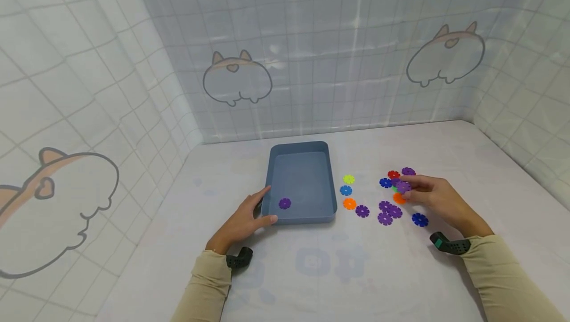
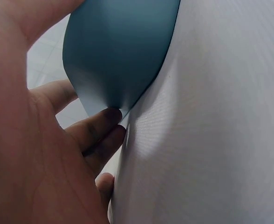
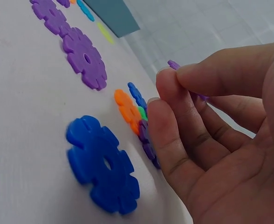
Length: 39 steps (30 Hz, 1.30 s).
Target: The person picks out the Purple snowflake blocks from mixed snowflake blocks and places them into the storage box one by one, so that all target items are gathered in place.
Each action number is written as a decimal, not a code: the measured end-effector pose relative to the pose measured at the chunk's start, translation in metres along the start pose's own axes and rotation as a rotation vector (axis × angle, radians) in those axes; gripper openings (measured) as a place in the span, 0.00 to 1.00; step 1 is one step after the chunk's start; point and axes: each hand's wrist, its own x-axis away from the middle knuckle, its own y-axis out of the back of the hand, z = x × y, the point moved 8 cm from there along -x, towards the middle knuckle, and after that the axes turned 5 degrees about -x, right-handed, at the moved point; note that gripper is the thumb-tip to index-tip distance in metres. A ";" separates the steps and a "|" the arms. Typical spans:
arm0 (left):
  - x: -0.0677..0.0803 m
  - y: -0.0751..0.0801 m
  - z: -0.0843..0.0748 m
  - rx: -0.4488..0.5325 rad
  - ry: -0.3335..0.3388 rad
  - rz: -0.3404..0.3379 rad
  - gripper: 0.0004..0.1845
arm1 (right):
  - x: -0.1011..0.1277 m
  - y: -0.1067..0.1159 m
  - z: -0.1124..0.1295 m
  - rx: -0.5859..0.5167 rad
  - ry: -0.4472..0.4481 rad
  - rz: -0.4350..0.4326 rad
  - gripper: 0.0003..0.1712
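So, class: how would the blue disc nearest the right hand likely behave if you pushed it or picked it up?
The blue disc looks thin, flat and probably light, so a push would likely slide it over the cloth rather than roll it. It seems stiff plastic; the right hand pinches a purple disc that holds its shape. Lying flat, it may need an edge pinch.

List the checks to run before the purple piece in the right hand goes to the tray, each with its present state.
1. Right hand pinches a purple piece: ok; the right wrist view shows only its edge between thumb and fingertips.
2. Left hand steadies the blue tray at its near left corner: ok.
3. Tray has room: ok, only one purple piece in tray.
4. Path to the tray clear of the loose pieces lying between: cannot tell.
5. Only one piece pinched: cannot tell.
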 end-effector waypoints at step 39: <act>-0.001 0.000 0.004 -0.008 0.014 -0.002 0.46 | -0.065 -0.070 0.055 -0.435 -0.031 0.106 0.26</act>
